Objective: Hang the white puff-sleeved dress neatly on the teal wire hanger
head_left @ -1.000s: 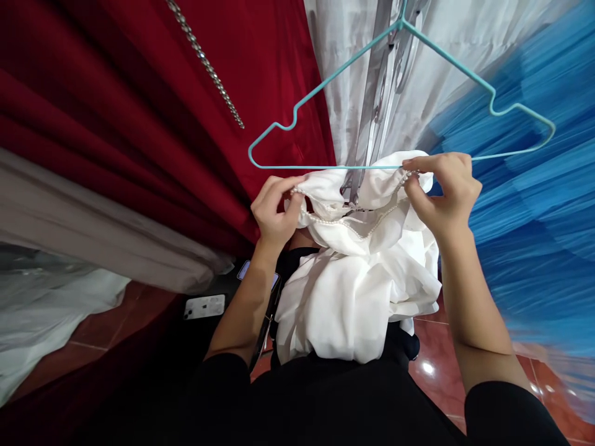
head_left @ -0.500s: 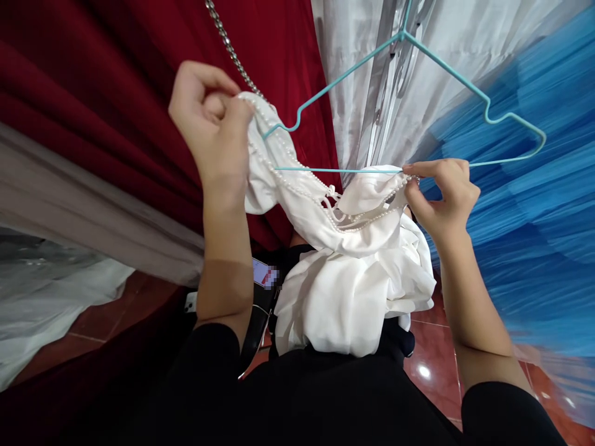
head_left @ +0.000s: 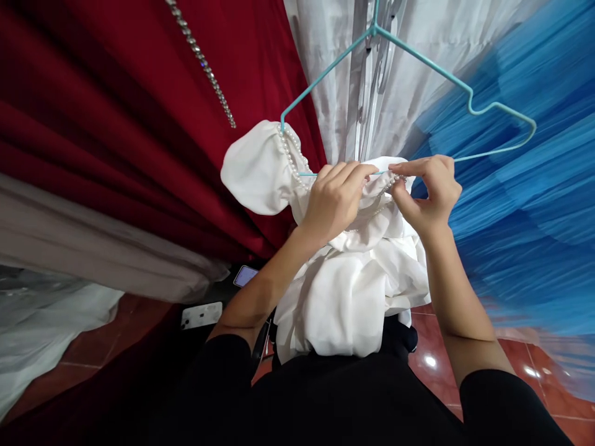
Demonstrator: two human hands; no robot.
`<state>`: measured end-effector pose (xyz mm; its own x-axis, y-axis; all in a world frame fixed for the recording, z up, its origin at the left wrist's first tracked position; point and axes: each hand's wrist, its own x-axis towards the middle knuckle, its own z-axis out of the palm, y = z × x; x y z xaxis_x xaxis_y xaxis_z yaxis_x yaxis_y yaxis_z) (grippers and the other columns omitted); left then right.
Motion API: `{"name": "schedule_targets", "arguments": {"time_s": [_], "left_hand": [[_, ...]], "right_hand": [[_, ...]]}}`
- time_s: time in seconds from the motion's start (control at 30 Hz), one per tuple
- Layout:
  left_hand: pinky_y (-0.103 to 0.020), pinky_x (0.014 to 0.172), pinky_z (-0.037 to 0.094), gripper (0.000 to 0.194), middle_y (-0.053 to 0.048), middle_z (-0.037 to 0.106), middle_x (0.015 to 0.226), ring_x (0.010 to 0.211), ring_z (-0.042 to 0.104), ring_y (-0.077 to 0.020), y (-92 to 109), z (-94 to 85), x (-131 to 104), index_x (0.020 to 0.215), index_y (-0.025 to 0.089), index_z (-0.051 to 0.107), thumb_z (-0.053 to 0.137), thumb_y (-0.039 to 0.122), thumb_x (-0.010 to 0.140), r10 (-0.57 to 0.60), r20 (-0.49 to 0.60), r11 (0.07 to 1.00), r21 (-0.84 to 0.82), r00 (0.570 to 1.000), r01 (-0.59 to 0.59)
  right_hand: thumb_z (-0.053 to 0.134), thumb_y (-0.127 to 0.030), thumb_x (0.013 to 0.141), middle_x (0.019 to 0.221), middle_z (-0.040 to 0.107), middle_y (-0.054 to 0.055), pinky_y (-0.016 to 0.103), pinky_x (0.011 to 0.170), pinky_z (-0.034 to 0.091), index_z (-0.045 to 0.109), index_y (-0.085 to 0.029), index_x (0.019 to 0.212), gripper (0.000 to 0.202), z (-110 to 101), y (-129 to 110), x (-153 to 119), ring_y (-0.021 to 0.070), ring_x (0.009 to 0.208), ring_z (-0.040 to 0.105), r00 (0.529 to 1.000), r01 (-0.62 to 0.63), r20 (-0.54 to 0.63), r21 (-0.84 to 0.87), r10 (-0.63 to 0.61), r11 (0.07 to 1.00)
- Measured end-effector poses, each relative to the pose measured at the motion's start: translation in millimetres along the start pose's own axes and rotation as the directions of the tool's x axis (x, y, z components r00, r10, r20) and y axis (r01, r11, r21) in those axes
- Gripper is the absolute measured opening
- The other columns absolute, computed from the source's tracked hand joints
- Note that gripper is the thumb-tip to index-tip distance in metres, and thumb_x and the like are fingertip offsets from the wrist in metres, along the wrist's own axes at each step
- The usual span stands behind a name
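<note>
A white garment (head_left: 346, 297) with pearl trim hangs in folds in front of me. Its left shoulder part is over the left end of a light blue hanger (head_left: 418, 59); the hanger's right end is bare. My right hand (head_left: 430, 192) pinches the pearl-trimmed edge of the garment beside the hanger's lower bar. Close by on the left, my left hand (head_left: 337, 198) lies over the neckline with its fingers bent together at the bar and cloth; what its fingertips grip is partly hidden.
Red curtains (head_left: 116, 111) hang at the left with a jewelled strand (head_left: 204, 65). Blue tulle (head_left: 534, 217) fills the right. Two phones, one white (head_left: 201, 315) and one with a lit screen (head_left: 245, 276), lie low at the left.
My left hand has let go of the left shoulder part and moved right to the neckline, near my right hand. The garment's left shoulder now hangs from the hanger's end.
</note>
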<state>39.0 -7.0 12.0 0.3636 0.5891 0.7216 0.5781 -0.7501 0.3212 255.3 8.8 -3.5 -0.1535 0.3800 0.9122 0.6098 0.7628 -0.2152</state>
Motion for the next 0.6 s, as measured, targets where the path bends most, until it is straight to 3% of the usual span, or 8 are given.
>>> {"name": "schedule_targets", "arguments": {"time_s": [0.1, 0.17, 0.27, 0.37, 0.43, 0.5, 0.57, 0.6], "left_hand": [[-0.041, 0.093, 0.048, 0.032, -0.005, 0.079, 0.104, 0.098, 0.07, -0.0241, 1.5, 10.3, -3.3, 0.12, 0.023, 0.074, 0.046, 0.01, 0.111, -0.093, 0.005, 0.995, 0.04, 0.996, 0.093], [-0.039, 0.093, 0.048, 0.034, -0.004, 0.08, 0.106, 0.1, 0.071, -0.0237, -0.8, 8.1, -0.6, 0.119, 0.023, 0.075, 0.047, 0.007, 0.108, -0.097, 0.0, 0.995, -0.001, 0.995, 0.097], [-0.038, 0.092, 0.048, 0.037, -0.004, 0.081, 0.108, 0.102, 0.072, -0.0231, -1.7, 1.2, 3.0, 0.12, 0.022, 0.077, 0.047, 0.004, 0.106, -0.101, 0.003, 0.994, -0.033, 0.995, 0.101], [-0.037, 0.092, 0.049, 0.038, -0.004, 0.082, 0.106, 0.101, 0.073, -0.0224, -0.9, -3.0, 2.6, 0.12, 0.022, 0.079, 0.048, 0.005, 0.106, -0.11, 0.009, 0.992, -0.065, 0.994, 0.11], [-0.037, 0.092, 0.05, 0.038, -0.003, 0.082, 0.105, 0.099, 0.074, -0.0222, -2.0, -3.7, 1.8, 0.118, 0.023, 0.08, 0.05, 0.005, 0.105, -0.112, 0.008, 0.99, -0.082, 0.994, 0.112], [-0.037, 0.092, 0.052, 0.037, -0.003, 0.083, 0.105, 0.099, 0.075, -0.0225, -4.9, -3.5, 2.0, 0.117, 0.022, 0.081, 0.05, 0.005, 0.104, -0.101, 0.01, 0.989, -0.108, 0.995, 0.102], [-0.037, 0.093, 0.053, 0.037, -0.004, 0.083, 0.105, 0.1, 0.077, -0.0227, -8.5, -3.0, 3.3, 0.117, 0.022, 0.081, 0.051, 0.006, 0.104, -0.087, 0.017, 0.986, -0.142, 0.996, 0.088], [-0.037, 0.094, 0.054, 0.037, -0.004, 0.083, 0.105, 0.101, 0.077, -0.0228, -10.1, -3.0, 4.1, 0.117, 0.022, 0.081, 0.051, 0.006, 0.104, -0.084, 0.021, 0.985, -0.153, 0.996, 0.086]], "right_hand": [[0.061, -0.025, 0.097, 0.102, 0.082, 0.001, 0.058, 0.107, 0.056, 0.072, -0.03, 0.102, 0.013, 4.3, 4.6, -11.6, 0.026, 0.097, 0.079, 0.998, -0.046, 0.033, -0.044, 0.048, 0.998], [0.064, -0.03, 0.095, 0.108, 0.08, 0.003, 0.062, 0.109, 0.056, 0.072, -0.03, 0.098, 0.009, 4.3, 7.8, -25.1, 0.0299, 0.109, 0.078, 0.999, -0.046, -0.033, -0.078, 0.043, 0.996], [0.067, -0.029, 0.092, 0.096, 0.077, 0.004, 0.052, 0.087, 0.061, 0.075, -0.028, 0.095, 0.009, -6.7, 16.0, -45.5, 0.0271, 0.093, 0.076, 0.972, -0.108, -0.217, -0.094, 0.086, 0.99], [0.068, -0.023, 0.086, 0.074, 0.068, 0.0, 0.037, 0.059, 0.049, 0.075, -0.027, 0.089, 0.009, -31.7, 37.1, -49.4, 0.0179, 0.062, 0.061, 0.881, -0.346, -0.362, -0.053, 0.305, 0.937], [0.072, -0.021, 0.08, 0.064, 0.062, -0.001, 0.032, 0.047, 0.037, 0.071, -0.03, 0.08, 0.01, -51.5, 58.5, -37.1, 0.0136, 0.052, 0.05, 0.806, -0.418, -0.464, -0.007, 0.367, 0.908], [0.074, -0.017, 0.073, 0.059, 0.059, -0.002, 0.031, 0.042, 0.029, 0.063, -0.031, 0.073, 0.017, -68.9, 78.9, -14.6, 0.0111, 0.045, 0.045, 0.759, -0.369, -0.578, 0.0, 0.301, 0.929], [0.072, -0.013, 0.073, 0.058, 0.062, -0.002, 0.03, 0.041, 0.032, 0.06, -0.031, 0.074, 0.021, -81.0, 90.0, 13.5, 0.011, 0.042, 0.048, 0.793, -0.365, -0.517, 0.02, 0.322, 0.931], [0.068, -0.01, 0.071, 0.056, 0.059, -0.003, 0.03, 0.04, 0.03, 0.058, -0.031, 0.072, 0.023, -84.5, 90.3, 28.0, 0.0109, 0.041, 0.047, 0.788, -0.341, -0.536, 0.028, 0.302, 0.94]]}}
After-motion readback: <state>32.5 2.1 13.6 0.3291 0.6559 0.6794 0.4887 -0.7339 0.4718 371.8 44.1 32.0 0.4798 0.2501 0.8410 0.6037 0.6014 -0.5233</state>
